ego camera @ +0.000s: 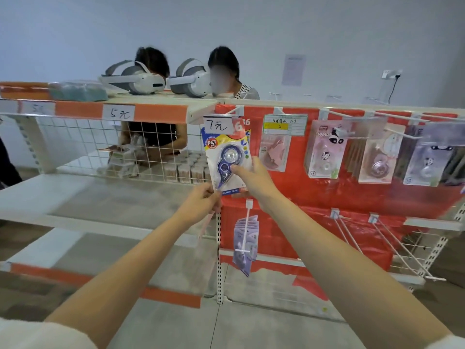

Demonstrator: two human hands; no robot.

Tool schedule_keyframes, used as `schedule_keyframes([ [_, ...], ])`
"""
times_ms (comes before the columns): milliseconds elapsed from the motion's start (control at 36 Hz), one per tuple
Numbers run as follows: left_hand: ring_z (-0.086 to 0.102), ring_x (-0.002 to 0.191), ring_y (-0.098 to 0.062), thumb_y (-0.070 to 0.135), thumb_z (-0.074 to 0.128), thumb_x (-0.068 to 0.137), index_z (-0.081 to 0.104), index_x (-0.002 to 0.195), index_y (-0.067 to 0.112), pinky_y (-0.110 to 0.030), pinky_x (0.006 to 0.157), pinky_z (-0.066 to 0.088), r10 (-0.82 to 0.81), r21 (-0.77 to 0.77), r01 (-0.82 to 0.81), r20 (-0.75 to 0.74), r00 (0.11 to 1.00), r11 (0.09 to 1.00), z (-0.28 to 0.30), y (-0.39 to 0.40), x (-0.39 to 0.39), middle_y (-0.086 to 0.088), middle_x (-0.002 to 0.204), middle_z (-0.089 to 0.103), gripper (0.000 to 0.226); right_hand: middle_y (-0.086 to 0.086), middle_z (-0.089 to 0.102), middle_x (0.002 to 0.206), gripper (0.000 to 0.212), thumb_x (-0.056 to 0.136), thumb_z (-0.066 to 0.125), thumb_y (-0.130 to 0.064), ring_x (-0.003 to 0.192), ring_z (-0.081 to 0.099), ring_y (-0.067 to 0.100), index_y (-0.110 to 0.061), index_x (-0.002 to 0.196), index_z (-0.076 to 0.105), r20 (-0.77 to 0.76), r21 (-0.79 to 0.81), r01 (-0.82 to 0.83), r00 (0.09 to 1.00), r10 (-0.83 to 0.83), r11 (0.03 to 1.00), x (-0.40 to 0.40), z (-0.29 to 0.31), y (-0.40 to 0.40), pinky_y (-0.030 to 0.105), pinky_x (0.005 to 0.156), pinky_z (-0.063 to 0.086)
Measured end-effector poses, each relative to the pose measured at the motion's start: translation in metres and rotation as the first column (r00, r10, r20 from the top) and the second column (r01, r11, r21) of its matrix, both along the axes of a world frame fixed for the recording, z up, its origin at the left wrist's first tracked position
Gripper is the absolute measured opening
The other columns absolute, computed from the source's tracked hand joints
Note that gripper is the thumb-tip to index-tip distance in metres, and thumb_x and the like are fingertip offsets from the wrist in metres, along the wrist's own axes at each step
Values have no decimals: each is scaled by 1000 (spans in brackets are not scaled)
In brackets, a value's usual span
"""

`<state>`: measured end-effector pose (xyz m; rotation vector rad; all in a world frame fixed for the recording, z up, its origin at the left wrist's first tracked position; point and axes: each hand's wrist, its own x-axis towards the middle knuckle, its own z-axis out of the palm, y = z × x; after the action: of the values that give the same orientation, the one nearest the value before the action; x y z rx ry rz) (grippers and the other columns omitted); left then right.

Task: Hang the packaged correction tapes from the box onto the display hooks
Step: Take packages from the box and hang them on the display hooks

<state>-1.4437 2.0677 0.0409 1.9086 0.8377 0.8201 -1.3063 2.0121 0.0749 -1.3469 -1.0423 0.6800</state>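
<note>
A packaged blue correction tape (227,157) on a white and yellow card is held up against the red display panel, just under a price tag reading 7 (217,125). My left hand (201,204) pinches the card's lower left corner. My right hand (254,180) grips its lower right side, thumb on the front. The top of the card sits at the white hook (235,110) behind the price tag; whether it hangs on the hook is hidden. The box is out of view.
Other packaged tapes (324,149) hang on hooks to the right. A lower hook holds purple packs (245,241); bare hooks (352,233) stick out lower right. White shelves (75,197) lie left. Two people stand behind the rack, headsets (136,80) on top.
</note>
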Motion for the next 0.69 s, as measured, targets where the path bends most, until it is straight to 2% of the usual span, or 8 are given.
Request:
schedule_keyframes([
  [83,61,55,-7,10,44,100,45,79,10,-16,54,48,1,-53,1,28,1000,999,1,2,3,-5,71,63,21,6,59,108,28,85,65,-34,104,61,30,-18,103,51,21,-6,70,997,-70,998,0,0,3,58,83,53],
  [167,62,56,-8,8,44,100,48,82,8,-22,60,48,-20,-67,22,22,1000,998,1,4,3,-4,71,64,18,3,61,108,34,75,66,-45,103,61,28,-25,99,52,14,-18,78,997,-78,997,2,-6,6,57,85,52],
  [306,61,62,-16,8,43,100,46,79,11,-22,59,47,-6,-85,8,31,999,996,1,7,3,-6,72,63,21,4,59,111,23,89,63,-30,99,64,26,-21,106,50,-19,-9,53,998,-54,999,2,-2,12,52,73,58],
  [361,60,63,-17,9,44,99,45,78,12,-21,57,47,16,-70,-16,5,1000,997,1,10,3,-6,72,62,21,2,59,111,27,89,64,-32,100,63,26,-20,108,49,15,-17,84,996,-84,996,3,0,18,53,74,58],
  [444,59,63,-14,7,50,95,48,77,14,-23,60,46,19,44,-13,-138,990,999,1,12,1,-4,72,61,19,-1,56,104,33,88,64,-33,97,60,24,-16,112,49,104,-47,140,985,-135,989,7,4,29,52,75,57],
  [556,61,77,-18,12,56,92,58,84,13,-32,76,50,59,264,41,-360,931,964,3,15,-5,-6,86,64,8,6,57,100,35,90,64,-28,102,59,31,-5,115,54,266,-56,234,941,-211,971,18,7,42,48,81,54],
  [639,59,88,-19,18,56,93,62,99,6,-31,81,47,106,391,82,-436,894,917,10,16,-11,-7,98,65,15,12,58,85,24,93,59,-28,86,55,27,-4,91,61,475,-102,289,855,-209,952,25,11,52,30,69,38],
  [694,57,87,-17,18,54,93,62,101,5,-30,81,47,124,439,99,-452,883,893,15,17,-16,-7,101,65,17,9,52,71,31,96,55,-29,82,51,25,-11,71,53,570,-137,332,797,-200,933,29,17,59,30,65,31],
])
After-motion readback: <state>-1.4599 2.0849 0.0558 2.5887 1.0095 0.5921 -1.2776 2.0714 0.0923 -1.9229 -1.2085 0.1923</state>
